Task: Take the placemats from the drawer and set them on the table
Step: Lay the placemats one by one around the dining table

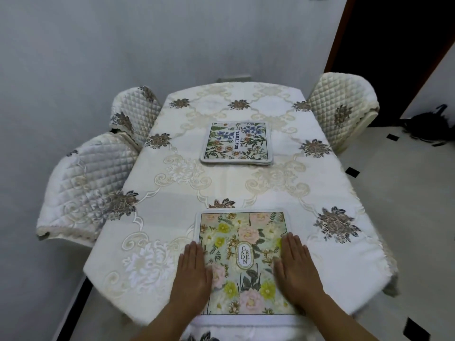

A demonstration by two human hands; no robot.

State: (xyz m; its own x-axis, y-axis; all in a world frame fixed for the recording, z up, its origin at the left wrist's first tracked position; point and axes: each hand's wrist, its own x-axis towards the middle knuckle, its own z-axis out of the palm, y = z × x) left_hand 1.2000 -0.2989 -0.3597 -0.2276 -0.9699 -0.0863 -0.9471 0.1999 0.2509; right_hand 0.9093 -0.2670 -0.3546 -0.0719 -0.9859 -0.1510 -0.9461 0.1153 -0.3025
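Observation:
A square placemat with pink and yellow flowers and the word GARDEN [242, 242] lies flat at the near edge of the table [172, 173]. My left hand [193, 271] rests palm down on its left border, fingers together. My right hand [296, 267] lies flat on its right side in the same way. Neither hand grips anything. Near the table's middle lies a small stack of placemats [236, 143], the top one printed with blue and orange flowers and the word BEAUTIFUL. No drawer is in view.
A cream embroidered cloth covers the table. Two quilted chairs [93, 183] [134, 114] stand along the left side and one [342, 112] at the far right. A wall runs behind and to the left. A dark bag [428, 129] sits on the floor at right.

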